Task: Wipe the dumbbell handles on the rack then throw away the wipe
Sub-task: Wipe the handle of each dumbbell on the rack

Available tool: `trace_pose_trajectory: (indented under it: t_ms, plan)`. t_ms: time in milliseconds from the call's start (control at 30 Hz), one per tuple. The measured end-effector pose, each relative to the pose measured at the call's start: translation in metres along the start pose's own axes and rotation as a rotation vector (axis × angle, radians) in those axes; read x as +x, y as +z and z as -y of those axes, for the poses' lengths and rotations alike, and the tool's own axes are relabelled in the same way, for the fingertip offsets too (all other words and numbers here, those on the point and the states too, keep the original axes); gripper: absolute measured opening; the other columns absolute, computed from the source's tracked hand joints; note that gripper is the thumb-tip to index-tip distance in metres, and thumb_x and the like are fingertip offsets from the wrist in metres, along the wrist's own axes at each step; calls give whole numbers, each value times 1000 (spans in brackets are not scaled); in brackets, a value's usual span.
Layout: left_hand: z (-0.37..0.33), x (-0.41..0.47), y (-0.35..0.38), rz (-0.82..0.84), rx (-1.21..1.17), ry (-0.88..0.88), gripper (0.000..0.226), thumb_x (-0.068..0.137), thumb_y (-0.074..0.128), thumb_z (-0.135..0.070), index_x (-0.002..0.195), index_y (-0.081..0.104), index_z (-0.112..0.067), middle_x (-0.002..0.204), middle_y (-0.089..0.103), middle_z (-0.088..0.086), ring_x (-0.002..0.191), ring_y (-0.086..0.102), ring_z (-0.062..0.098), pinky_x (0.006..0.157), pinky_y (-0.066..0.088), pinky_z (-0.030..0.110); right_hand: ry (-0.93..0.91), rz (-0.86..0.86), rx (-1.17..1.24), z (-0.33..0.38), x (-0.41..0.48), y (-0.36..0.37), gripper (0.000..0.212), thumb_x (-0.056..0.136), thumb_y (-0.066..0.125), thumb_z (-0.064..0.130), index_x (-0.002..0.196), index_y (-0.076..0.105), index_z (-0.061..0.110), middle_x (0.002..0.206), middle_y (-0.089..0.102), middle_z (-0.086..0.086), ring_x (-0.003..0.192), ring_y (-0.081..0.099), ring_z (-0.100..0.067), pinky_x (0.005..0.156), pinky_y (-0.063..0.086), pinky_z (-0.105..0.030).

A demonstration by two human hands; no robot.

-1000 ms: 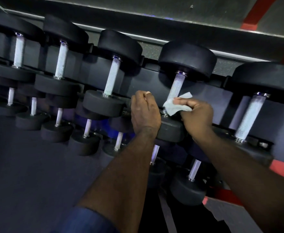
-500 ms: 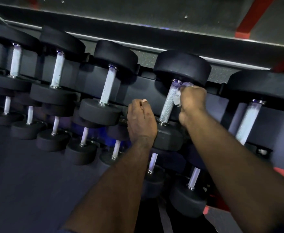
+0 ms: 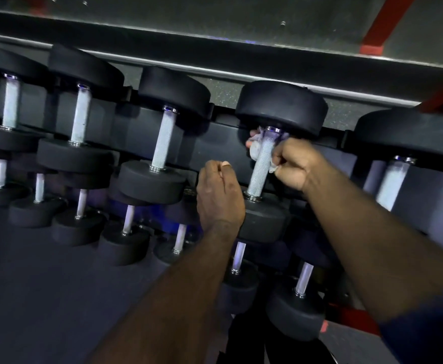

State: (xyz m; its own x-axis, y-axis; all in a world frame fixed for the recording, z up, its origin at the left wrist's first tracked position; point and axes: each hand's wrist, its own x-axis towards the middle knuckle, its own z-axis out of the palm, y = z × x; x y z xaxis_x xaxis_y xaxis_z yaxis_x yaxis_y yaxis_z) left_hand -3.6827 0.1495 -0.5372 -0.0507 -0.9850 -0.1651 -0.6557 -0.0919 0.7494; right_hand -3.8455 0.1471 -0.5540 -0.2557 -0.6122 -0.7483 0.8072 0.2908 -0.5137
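The right hand (image 3: pixel 295 164) is closed in a fist round the wipe (image 3: pixel 254 149). Its fingers curl behind the handle (image 3: pixel 258 174), so the crumpled white wad shows on the handle's left side and a small tuft on its right. The fist sits at the far end of the handle, just under the far head (image 3: pixel 280 106) of a dumbbell on the top row of the rack (image 3: pixel 215 145). From there the handle's long axis runs toward the near head (image 3: pixel 263 219), leaning a little left as it comes nearer. The bare knurled length therefore lies on the near side of the fist, and a wiping stroke would likely follow that line. The left hand (image 3: pixel 219 195) is curled just left of the near head — whether it grips anything I cannot tell. The next handle (image 3: pixel 392 179) lies to the right — nearer the right hand.
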Motion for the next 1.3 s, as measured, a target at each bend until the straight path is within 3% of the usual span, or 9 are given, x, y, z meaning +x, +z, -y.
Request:
trace_pose_trajectory:
  t_ms: [100, 200, 333, 433, 733, 933, 1067, 1200, 1300]
  plan:
    - [-1, 1, -3, 21, -11, -6, 25, 109, 45, -30, 101, 61, -11, 101, 61, 4, 85, 50, 14, 73, 29, 22, 125, 175, 13, 8, 3, -10, 79, 57, 24, -22, 122, 61, 2, 119, 69, -23, 129, 59, -27, 102, 51, -38]
    - [-6, -3, -3, 43, -7, 7, 28, 108, 44, -32, 101, 60, -10, 100, 61, 6, 84, 48, 15, 74, 28, 25, 136, 173, -16, 14, -5, -10, 83, 60, 24, -25, 130, 57, 5, 126, 64, -22, 126, 60, -28, 104, 50, -39]
    - [-5, -3, -3, 26, -30, 33, 40, 99, 36, -42, 100, 60, -10, 99, 62, 6, 87, 52, 22, 78, 37, 35, -403, -107, -349, -30, -15, -13, 47, 75, 44, -17, 111, 68, 2, 109, 73, -18, 100, 70, -32, 91, 59, -43]
    - [-4, -1, -3, 35, -22, 36, 42, 99, 35, -43, 100, 61, -10, 101, 64, 8, 95, 56, 29, 83, 43, 42, -845, -484, -993, -48, -26, -23, 30, 81, 58, -4, 102, 75, 10, 92, 76, -10, 74, 60, -12, 71, 42, -17]
    - [-4, -2, -3, 74, 8, 34, 32, 109, 41, -35, 100, 60, -12, 103, 65, 7, 95, 58, 30, 84, 44, 42, -1490, -480, -1537, -37, -21, -33, 51, 78, 63, 2, 124, 71, 21, 122, 69, 0, 91, 69, -31, 65, 58, -38]
    - [-6, -3, -5, 90, 11, 32, 32, 109, 39, -37, 94, 57, -14, 99, 64, 5, 90, 57, 29, 83, 46, 44, -1073, -290, -1861, -30, -27, -15, 52, 100, 43, 34, 151, 34, 39, 147, 47, 15, 103, 50, -29, 70, 56, -44]
    - [-8, -5, -6, 100, 25, 47, 29, 109, 39, -38, 91, 52, -20, 98, 63, 4, 86, 53, 24, 81, 43, 43, -872, -377, -2035, -34, -19, 9, 51, 97, 47, 51, 142, 46, 28, 139, 47, 9, 106, 57, -33, 66, 51, -41]
    - [-8, -4, -6, 103, 26, 24, 33, 109, 38, -42, 91, 53, -19, 95, 59, 0, 91, 58, 29, 81, 46, 45, -926, -552, -2078, -40, -15, 20, 30, 89, 57, 36, 112, 67, 19, 114, 58, 6, 80, 63, -33, 55, 37, -33]
    - [-8, -6, -6, 105, 35, 24, 34, 110, 38, -41, 96, 57, -16, 104, 65, 6, 98, 58, 32, 84, 45, 45, -1026, -491, -1953, -38, -33, 7, 36, 98, 47, 40, 130, 57, 28, 131, 54, 13, 97, 58, -29, 57, 52, -37]
